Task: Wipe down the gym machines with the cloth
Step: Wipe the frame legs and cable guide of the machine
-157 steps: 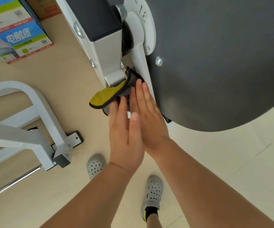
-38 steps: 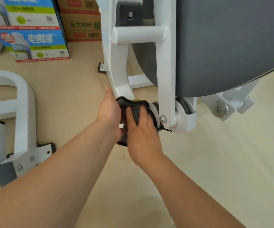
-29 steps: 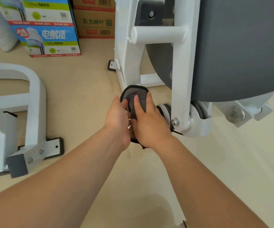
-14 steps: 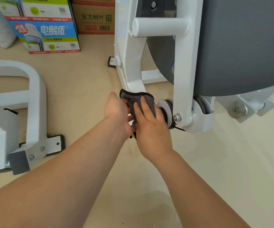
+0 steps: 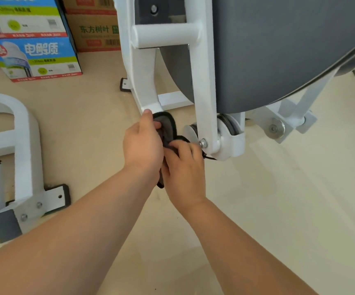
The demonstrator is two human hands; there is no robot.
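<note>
A dark grey cloth is bunched around a short part at the bottom of the white gym machine frame, just left of its round pulley hub. My left hand grips the cloth from the left, its fingertips touching the lower end of the slanted white arm. My right hand holds the cloth from below and right, next to a bolt. Most of the cloth is hidden between my hands. A large dark grey disc cover hangs above.
A second white machine frame with a bolted foot plate stands on the beige floor at the left. Blue and white cartons and a brown cardboard box sit against the back. More white brackets lie at the right.
Both hands have kept rubbing the cloth around the same part near the pulley hub. The left hand slid up to the slanted arm's end; the right hand shifted lower and right, toward the bolt.
</note>
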